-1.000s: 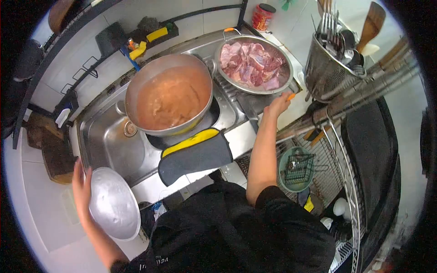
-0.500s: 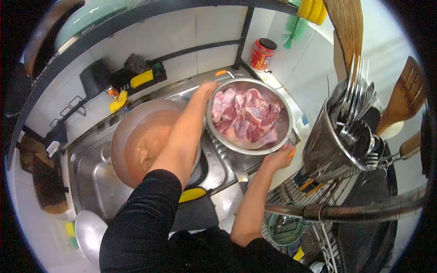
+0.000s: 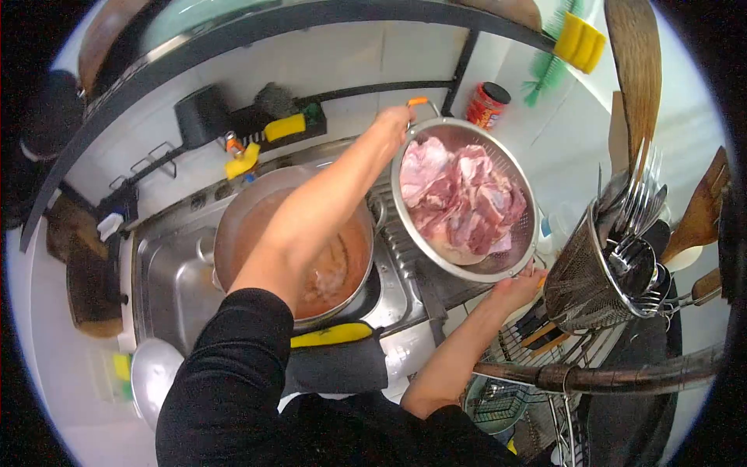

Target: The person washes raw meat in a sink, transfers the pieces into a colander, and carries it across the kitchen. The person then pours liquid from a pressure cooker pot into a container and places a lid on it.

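Note:
Between my two hands is a metal colander (image 3: 481,274) heaped with raw red meat (image 3: 467,198). My left hand (image 3: 395,126) is closed at its far handle, which has an orange grip. The near handle is in my right hand (image 3: 520,288), with the fingers partly hidden under the rim. Its far left edge looks higher than its near right edge, so the colander leans. Beneath my left forearm, a large metal pot (image 3: 232,214) of cloudy reddish water (image 3: 342,261) stands at the sink; the arm covers part of it.
A steel sink (image 3: 175,280) with a ridged drainboard lies below. At right, a mesh holder (image 3: 580,272) is crowded with forks and spoons above a wire rack. A red jar (image 3: 487,107) stands behind the colander. A black-framed shelf (image 3: 311,22) crosses overhead.
My view has turned, so the whole scene sits farther right in the picture. The colander, still in both hands, leans more, its near right side lower. More of the pot's water shows.

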